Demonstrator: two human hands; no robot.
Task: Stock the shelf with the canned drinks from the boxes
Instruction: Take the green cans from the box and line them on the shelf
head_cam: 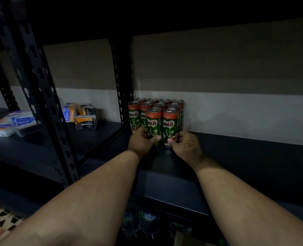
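Both forearms stretch out from the bottom of the view toward the dark shelf [245, 151], and it's all happening at the back left corner. Left hand [141, 139] is wrapped round the lower body of the front left can [154, 124], thumb laid across the green label. Right hand [185, 143] is doing the same on the front right can [170, 124], thumb pinching near the base. Both cans stand upright, touching each other and pressed up against the block of Milo cans [156, 105] already packed in rows beside the black upright post [121, 82] and close to the wall.

These look like slim, tall, full cans: rigid metal, some weight to them, smooth printed sides that could slip in a loose grasp. Tall and narrow means tippy, so a low hold like this one seems the smart place, steering from the base while the rows behind act as a stop. Dents are the risk if they knock together hard.

Plenty of bare shelf runs off to the right, so by my reckoning the stocking has a long way to go. No boxes in sight. Over on the neighbouring shelf to the left sit packets of cotton pads [21, 121] and a charcoal-labelled pack [85, 123].
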